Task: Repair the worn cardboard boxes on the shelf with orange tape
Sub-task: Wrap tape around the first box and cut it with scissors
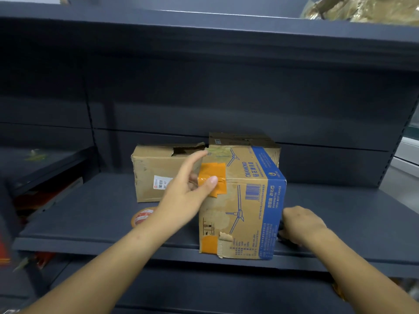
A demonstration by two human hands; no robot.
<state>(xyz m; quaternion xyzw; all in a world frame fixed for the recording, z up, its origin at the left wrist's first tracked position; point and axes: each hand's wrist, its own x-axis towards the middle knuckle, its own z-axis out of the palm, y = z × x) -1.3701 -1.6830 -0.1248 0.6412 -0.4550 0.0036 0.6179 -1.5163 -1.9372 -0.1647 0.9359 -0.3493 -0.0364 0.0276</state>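
Note:
A worn cardboard box with blue print stands at the front of the dark shelf. Orange tape patches sit on its upper left corner and its lower left corner. My left hand lies against the box's left side, thumb pressing on the upper tape patch, fingers straight. My right hand rests at the box's lower right edge, fingers curled over something dark that I cannot make out. The orange tape roll lies on the shelf, partly hidden by my left forearm.
A second torn cardboard box stands behind and to the left, and a third box is at the back. The shelf above overhangs. A lower shelf at left holds red items.

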